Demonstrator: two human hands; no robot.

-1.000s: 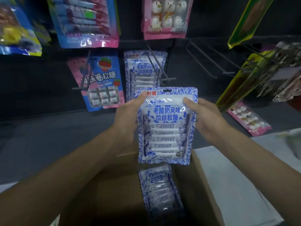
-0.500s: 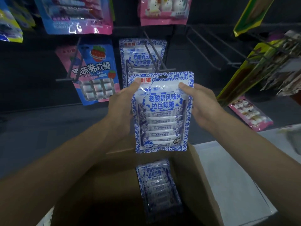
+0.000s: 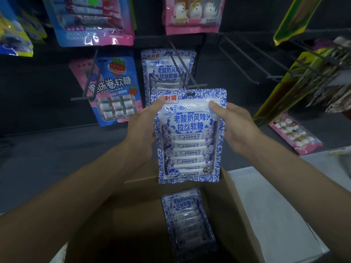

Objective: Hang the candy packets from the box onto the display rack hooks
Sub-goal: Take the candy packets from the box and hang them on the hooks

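Blue-white plastic candy packet (image 3: 190,135) pinched upright, left hand (image 3: 141,128) and right hand (image 3: 240,126) gripping its sides, hang hole just below dark metal hook (image 3: 182,71), above brown cardboard box (image 3: 136,215).

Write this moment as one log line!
hands: left + right hold packet | hook: not on yet | box: more packets

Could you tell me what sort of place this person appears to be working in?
Most likely a shop's sweets aisle being restocked. Wire display hooks carry hanging candy packets, an open cardboard box holds more, and both hands lift a blue-and-white packet toward a hook.
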